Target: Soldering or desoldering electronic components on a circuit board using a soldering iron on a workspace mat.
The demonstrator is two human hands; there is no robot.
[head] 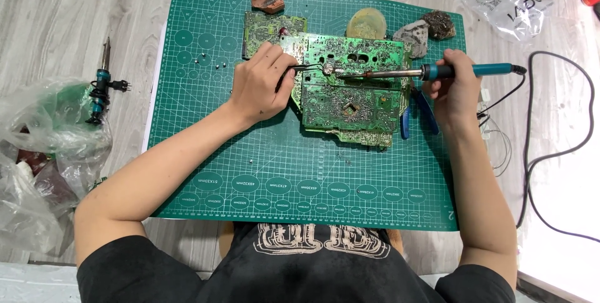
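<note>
A large green circuit board (350, 96) lies solder side up on a green cutting mat (206, 146). My left hand (261, 83) rests at the board's left edge and pinches thin black tweezers (306, 66) whose tips reach a spot near the board's upper middle. My right hand (455, 84) grips a soldering iron (437, 71) with a teal handle. Its metal tip lies across the board and meets the tweezers' tips. A smaller green board (265, 26) sits partly under the large one at the upper left.
Blue-handled pliers (420, 112) lie beside the board's right edge. A round yellow tin (366, 23), two dark lumps (425, 31) and a brown piece (267, 3) sit at the mat's far edge. A second soldering iron (100, 84) and plastic bags (37, 153) lie left; a black cord (562, 146) loops right.
</note>
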